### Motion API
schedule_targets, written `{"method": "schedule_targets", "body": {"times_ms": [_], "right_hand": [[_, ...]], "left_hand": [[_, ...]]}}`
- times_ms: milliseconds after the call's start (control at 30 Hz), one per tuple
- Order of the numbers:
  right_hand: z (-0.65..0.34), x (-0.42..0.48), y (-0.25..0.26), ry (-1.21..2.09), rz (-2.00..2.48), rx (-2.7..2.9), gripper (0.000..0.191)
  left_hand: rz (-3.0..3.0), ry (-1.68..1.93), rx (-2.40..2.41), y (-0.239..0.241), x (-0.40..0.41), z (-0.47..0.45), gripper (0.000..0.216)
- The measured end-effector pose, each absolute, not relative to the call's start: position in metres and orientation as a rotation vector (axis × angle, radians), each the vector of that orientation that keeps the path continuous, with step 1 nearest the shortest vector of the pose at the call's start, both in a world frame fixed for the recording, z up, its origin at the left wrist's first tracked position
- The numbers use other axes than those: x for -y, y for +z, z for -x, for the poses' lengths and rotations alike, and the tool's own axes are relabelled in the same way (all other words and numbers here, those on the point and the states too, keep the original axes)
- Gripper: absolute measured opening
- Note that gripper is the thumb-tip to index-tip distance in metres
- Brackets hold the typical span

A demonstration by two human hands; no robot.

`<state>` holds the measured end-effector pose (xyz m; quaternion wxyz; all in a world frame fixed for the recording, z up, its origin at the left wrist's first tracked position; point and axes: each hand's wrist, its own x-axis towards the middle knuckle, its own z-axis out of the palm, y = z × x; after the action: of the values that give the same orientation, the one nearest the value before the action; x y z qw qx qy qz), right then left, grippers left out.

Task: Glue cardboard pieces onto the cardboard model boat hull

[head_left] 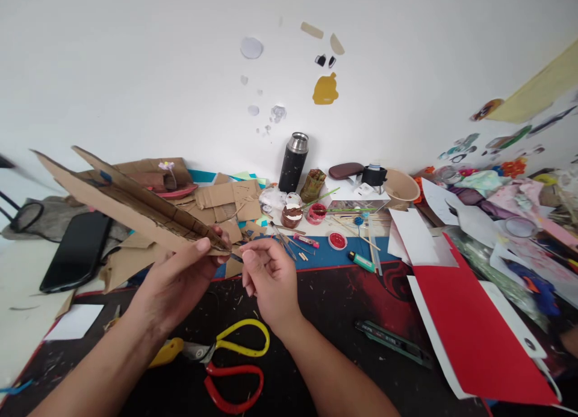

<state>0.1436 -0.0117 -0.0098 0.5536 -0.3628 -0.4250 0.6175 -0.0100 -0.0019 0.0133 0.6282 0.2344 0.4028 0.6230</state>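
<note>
My left hand grips a long folded cardboard piece near its narrow end. Two tall side walls of the cardboard spread apart toward the upper left, with dark lines along the inner face. Close by the narrow tip, my right hand is closed in a pinch. A thin dark sliver shows between its fingertips and the tip, too small to name. Below the hands lie scissors with one yellow and one red handle loop. Something yellow beside their blades is partly hidden by my left forearm.
A dark green cutter knife lies on the black mat at right, near a red sheet. Behind stand a black flask and paint pots. Cardboard scraps and a phone are at left.
</note>
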Motion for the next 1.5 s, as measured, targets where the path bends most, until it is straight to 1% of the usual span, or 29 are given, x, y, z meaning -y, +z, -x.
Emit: {"method": "schedule_targets", "body": {"times_ms": [100, 167, 333, 500, 667, 767, 1000, 1233, 1400, 1500], "right_hand": [[-0.143, 0.011, -0.010, 1.486, 0.879, 1.004, 0.041], [-0.143, 0.010, -0.010, 1.500, 0.888, 1.009, 0.043], [-0.142, 0.010, -0.012, 1.526, 0.847, 0.988, 0.041], [-0.141, 0.009, -0.013, 1.541, 0.845, 0.983, 0.041], [-0.141, 0.009, -0.012, 1.553, 0.878, 0.994, 0.043], [-0.141, 0.009, -0.012, 1.552, 0.866, 0.991, 0.042], [-0.140, 0.010, -0.014, 1.531, 0.870, 1.000, 0.040], [-0.138, 0.011, -0.016, 1.466, 0.899, 1.005, 0.033], [-0.138, 0.011, -0.018, 1.468, 0.912, 1.024, 0.036], [-0.139, 0.009, -0.018, 1.513, 0.894, 0.996, 0.042]], "left_hand": [[-0.532, 1.381, -0.941, 0.012, 0.002, 0.010, 0.039], [-0.546, 1.379, -0.927, 0.011, 0.002, 0.009, 0.037], [-0.566, 1.379, -0.925, 0.009, 0.002, 0.009, 0.031], [-0.585, 1.354, -0.930, 0.007, 0.003, 0.009, 0.037], [-0.579, 1.356, -0.939, 0.008, 0.003, 0.008, 0.037], [-0.576, 1.359, -0.950, 0.007, 0.003, 0.009, 0.038], [-0.603, 1.392, -0.945, 0.002, 0.003, 0.008, 0.031], [-0.603, 1.425, -0.964, 0.008, 0.004, 0.001, 0.034], [-0.605, 1.447, -0.951, 0.009, 0.004, -0.002, 0.033], [-0.615, 1.460, -0.941, 0.007, 0.003, 0.001, 0.032]]}}
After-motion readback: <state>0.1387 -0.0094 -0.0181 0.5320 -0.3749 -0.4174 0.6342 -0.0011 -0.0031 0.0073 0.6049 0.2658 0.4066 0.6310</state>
